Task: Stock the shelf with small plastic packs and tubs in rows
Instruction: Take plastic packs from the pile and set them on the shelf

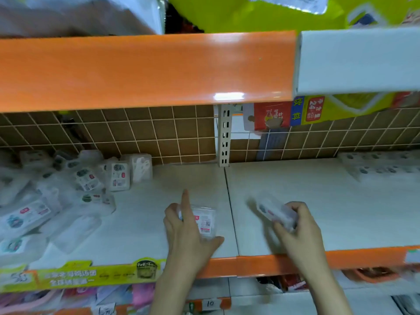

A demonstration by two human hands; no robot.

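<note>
My left hand (189,233) grips a small clear plastic pack (204,221) with a white label and red tag, just above the white shelf board (159,201); its index finger sticks up. To the right, my right hand (297,226) holds a second clear pack (273,211), tilted and blurred, over the right shelf board (318,201). A loose heap of the same packs (68,194) covers the shelf's left part, and two packs stand upright (129,173) against the back grid.
An orange shelf lip (145,71) hangs overhead with a white board (359,62) beside it. A slotted upright (224,135) splits the wire-grid back. White packs (381,167) lie at the far right. An orange front rail (261,264) and green price strip (86,276) edge the shelf.
</note>
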